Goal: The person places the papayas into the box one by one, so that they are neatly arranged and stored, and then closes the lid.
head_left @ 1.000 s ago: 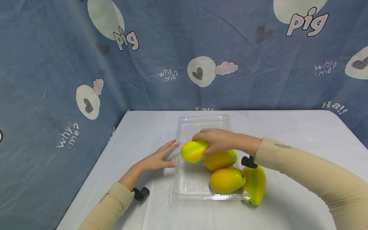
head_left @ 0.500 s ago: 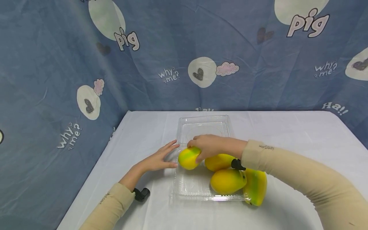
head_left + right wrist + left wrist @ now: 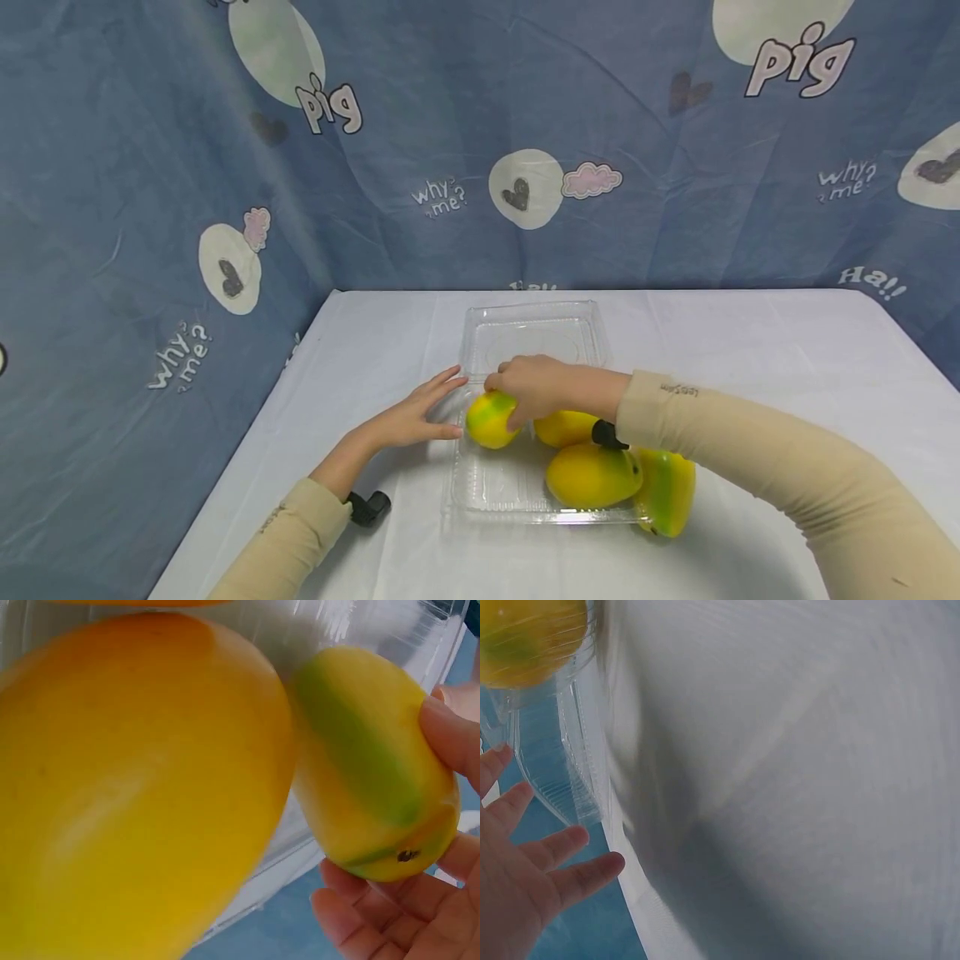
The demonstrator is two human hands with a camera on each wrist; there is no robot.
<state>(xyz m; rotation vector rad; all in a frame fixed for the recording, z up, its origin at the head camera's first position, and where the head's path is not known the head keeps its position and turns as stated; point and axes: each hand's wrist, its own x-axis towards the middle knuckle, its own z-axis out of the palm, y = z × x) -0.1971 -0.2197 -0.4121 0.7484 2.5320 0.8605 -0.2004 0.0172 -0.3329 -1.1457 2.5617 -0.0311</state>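
Note:
With fingers and thumb around it, my right hand (image 3: 536, 385) holds a yellow-green mango (image 3: 491, 419) low in the left rear part of a clear plastic clamshell box (image 3: 495, 492). The right wrist view shows the thumb and fingertips on that mango (image 3: 367, 765), close beside a larger-looking one (image 3: 142, 780). Inside the box, a second mango (image 3: 564, 427) lies partly hidden under my right wrist, and a third mango (image 3: 592, 475) lies in front of it. My left hand (image 3: 408, 417) spreads its fingers at the box's left edge, holding nothing.
Another mango (image 3: 666, 492) lies outside the box, against its right front corner. The box's clear lid (image 3: 532, 329) lies folded back behind it. A white cloth (image 3: 787, 375) covers the table, and a patterned blue curtain (image 3: 637, 225) hangs behind and to the left.
My right hand has carried the mango a little left and down into the box's left rear area. My left hand has stayed in place.

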